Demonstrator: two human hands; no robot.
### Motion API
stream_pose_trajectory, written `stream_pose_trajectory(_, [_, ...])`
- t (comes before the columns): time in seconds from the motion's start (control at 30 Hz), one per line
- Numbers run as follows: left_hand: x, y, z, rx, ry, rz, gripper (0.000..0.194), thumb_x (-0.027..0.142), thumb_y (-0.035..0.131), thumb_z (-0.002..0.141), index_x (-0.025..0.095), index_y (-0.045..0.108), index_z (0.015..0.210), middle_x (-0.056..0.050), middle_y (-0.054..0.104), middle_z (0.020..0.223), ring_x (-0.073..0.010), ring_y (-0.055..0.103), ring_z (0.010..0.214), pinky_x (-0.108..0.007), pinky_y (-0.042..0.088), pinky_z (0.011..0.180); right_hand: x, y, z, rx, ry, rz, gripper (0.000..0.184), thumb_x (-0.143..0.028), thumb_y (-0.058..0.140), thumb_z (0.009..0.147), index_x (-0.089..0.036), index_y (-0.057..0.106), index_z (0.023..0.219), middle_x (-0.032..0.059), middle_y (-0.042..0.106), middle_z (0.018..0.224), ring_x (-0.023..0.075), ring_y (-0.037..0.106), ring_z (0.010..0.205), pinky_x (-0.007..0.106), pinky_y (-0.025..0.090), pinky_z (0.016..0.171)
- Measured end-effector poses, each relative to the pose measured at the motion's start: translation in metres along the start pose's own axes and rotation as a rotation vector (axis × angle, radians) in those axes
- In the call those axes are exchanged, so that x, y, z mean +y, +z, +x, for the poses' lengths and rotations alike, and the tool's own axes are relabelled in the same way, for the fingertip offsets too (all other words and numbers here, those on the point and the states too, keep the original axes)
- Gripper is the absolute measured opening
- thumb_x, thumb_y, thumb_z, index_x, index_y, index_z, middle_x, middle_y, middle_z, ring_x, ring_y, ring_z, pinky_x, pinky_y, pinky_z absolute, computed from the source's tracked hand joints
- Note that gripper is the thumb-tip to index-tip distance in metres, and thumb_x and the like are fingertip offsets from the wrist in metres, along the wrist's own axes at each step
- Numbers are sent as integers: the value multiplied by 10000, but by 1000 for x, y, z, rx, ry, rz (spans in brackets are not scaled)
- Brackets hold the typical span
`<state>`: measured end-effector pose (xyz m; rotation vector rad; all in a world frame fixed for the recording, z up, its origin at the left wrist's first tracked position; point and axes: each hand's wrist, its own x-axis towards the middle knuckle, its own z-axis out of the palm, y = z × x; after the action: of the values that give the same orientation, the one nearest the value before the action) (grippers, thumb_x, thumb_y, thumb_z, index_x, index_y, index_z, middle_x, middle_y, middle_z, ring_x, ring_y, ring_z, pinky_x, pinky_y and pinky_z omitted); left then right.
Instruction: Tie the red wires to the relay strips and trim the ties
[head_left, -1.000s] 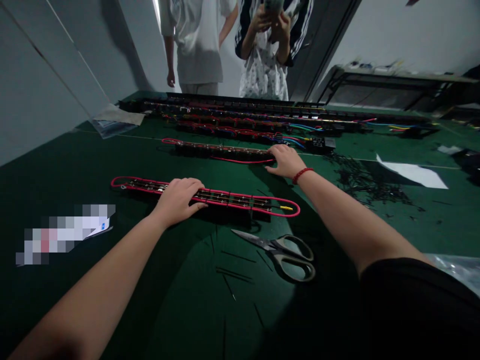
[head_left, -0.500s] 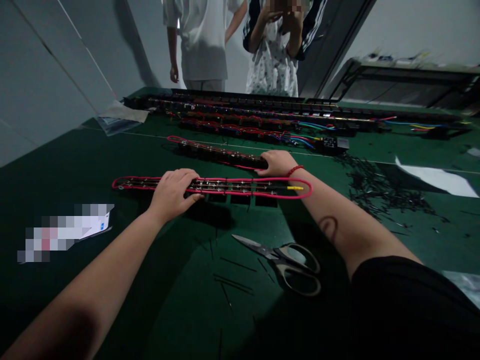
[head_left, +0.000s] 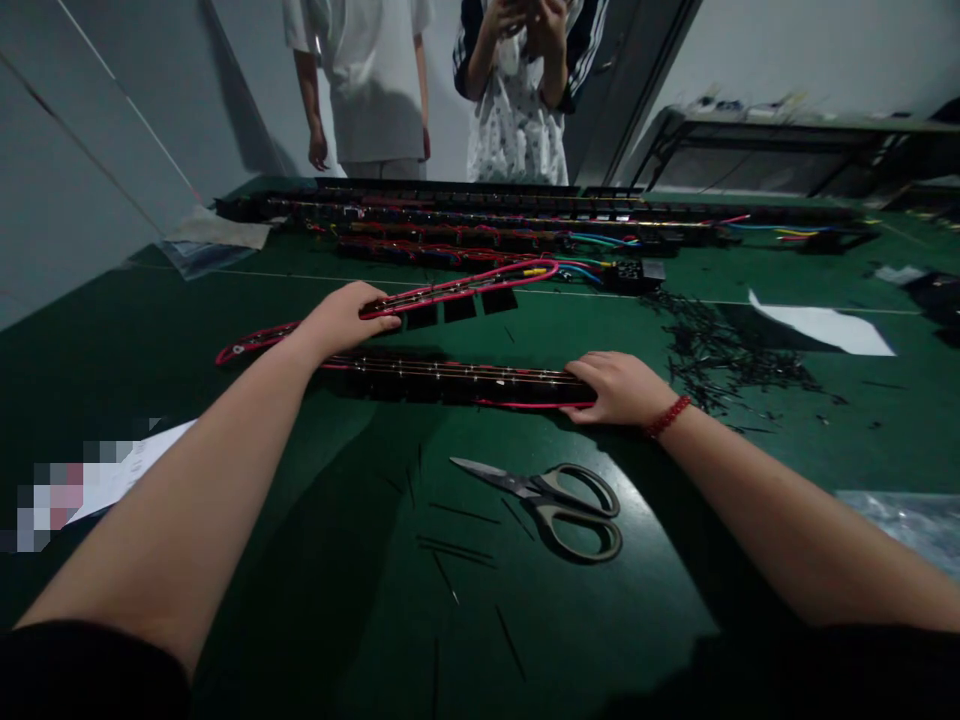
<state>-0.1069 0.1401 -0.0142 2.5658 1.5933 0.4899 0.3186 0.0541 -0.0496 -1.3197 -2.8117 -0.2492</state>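
My left hand [head_left: 346,317] grips a long black strip looped with red wire [head_left: 465,288], its right end raised above the green table [head_left: 300,560]. A yellow tip shows at that raised end. My right hand [head_left: 621,387], a red band on the wrist, is closed on the right end of a second wired strip [head_left: 442,375] that lies flat in front of me. Grey-handled scissors [head_left: 555,495] lie shut just below this strip, between my forearms.
Several more wired strips [head_left: 525,225] lie in rows at the back of the table. A heap of black cut ties [head_left: 720,355] and white paper [head_left: 825,325] sit at right, paper [head_left: 127,465] at left. Two people [head_left: 442,80] stand beyond the far edge.
My left hand carried the near strip away from me and tilted its right end up. My right hand dragged the farther strip toward me, down to just above the scissors.
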Motion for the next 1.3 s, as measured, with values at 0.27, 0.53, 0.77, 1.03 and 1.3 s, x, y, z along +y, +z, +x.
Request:
stream_pose_trajectory(0.27, [24, 32, 37, -333, 51, 132, 570, 598, 585, 821, 166, 715, 1169, -110, 681, 1202, -270, 638, 1087, -333, 483, 948, -17, -2, -12, 25, -67, 27, 456, -523, 635, 782, -128, 665, 1007, 145, 714, 926, 258, 648, 831, 350, 476, 761])
stream_pose_trajectory(0.53, [36, 37, 33, -265, -19, 170, 568, 547, 617, 839, 206, 611, 1294, -119, 617, 1307, -308, 563, 1201, -422, 454, 999, -20, -1, -13, 30, 6, 81, 502, -525, 635, 791, -115, 673, 1079, 158, 722, 972, 284, 664, 878, 371, 481, 768])
stream_pose_trajectory(0.77, [46, 13, -42, -219, 150, 5, 556, 598, 512, 902, 203, 617, 1278, -85, 665, 1265, -259, 600, 1176, -386, 448, 1033, -18, -4, -10, -12, 8, 67, 499, -591, 602, 815, -135, 675, 1002, 139, 727, 939, 283, 663, 867, 385, 459, 793])
stream_pose_trajectory(1.03, [45, 18, -65, -333, 182, 216, 819, 716, 616, 772, 229, 505, 1420, -119, 641, 1323, -314, 611, 1174, -407, 449, 991, -20, -14, -5, -101, 56, 52, 442, -579, 519, 882, -174, 655, 995, 116, 732, 929, 251, 662, 815, 346, 425, 718])
stream_pose_trajectory(1.3, [33, 17, -65, -347, 156, 180, 658, 653, 568, 835, 254, 553, 1358, -92, 662, 1288, -297, 633, 1131, -395, 488, 917, -21, -5, -11, -46, 107, -29, 460, -478, 363, 995, -159, 691, 1047, 120, 751, 931, 247, 667, 843, 361, 425, 752])
